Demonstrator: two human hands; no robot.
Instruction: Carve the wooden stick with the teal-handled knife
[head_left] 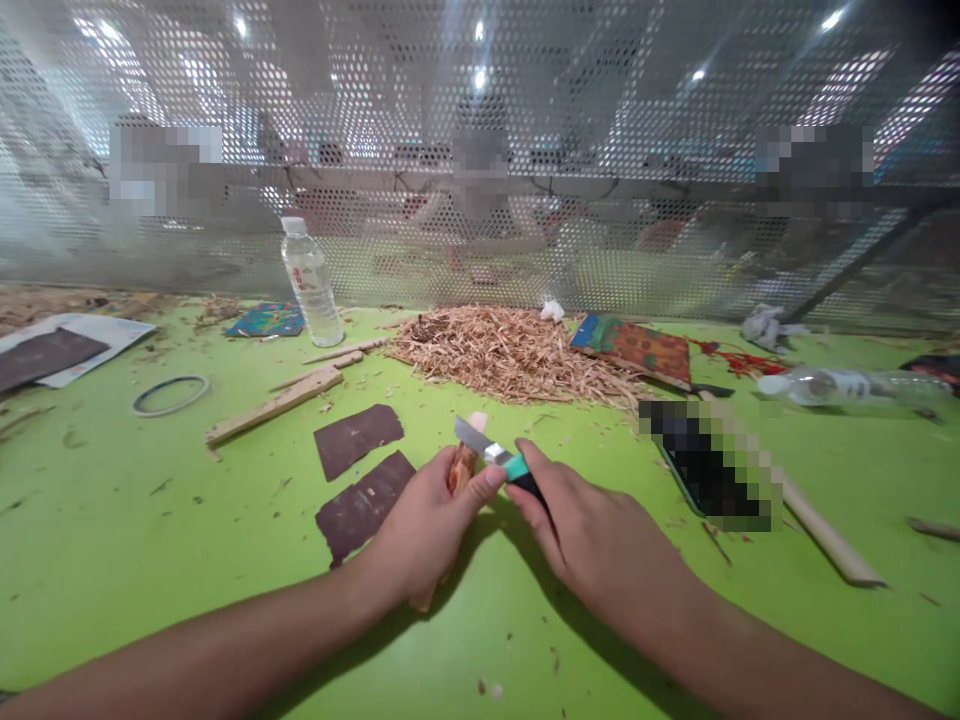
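while the left hand [424,520] is clenched around a short wooden stick [461,470], the right hand [581,520] is closed on the green and black handle of a knife [491,452], both held just above the green desk [150,520]. the stick's long axis runs from the left palm up and away from the person, tilted slightly toward the right hand; its pale cut tip shows past the blade, and its lower end pokes out beneath the left hand near the desk. the knife's long axis lies crosswise to that, running from the right hand leftward and slightly away, so its silver blade rests against the upper part of the stick, just beyond the left thumb. the left thumb reaches over and touches the knife near where the blade meets the handle. the 2 hands are touching or nearly so; i cannot tell which.

just beyond the left hand, toward its outer side, lie 2 dark sheets of sandpaper [358,438]. farther off, a longer wooden strip [277,403] and a ring [170,394] lie on that same side. straight beyond both hands is a heap of wood shavings [510,352], with a water bottle [311,283] standing to its left. beyond the right hand's outer side a long pale dowel [821,530] lies on the desk.
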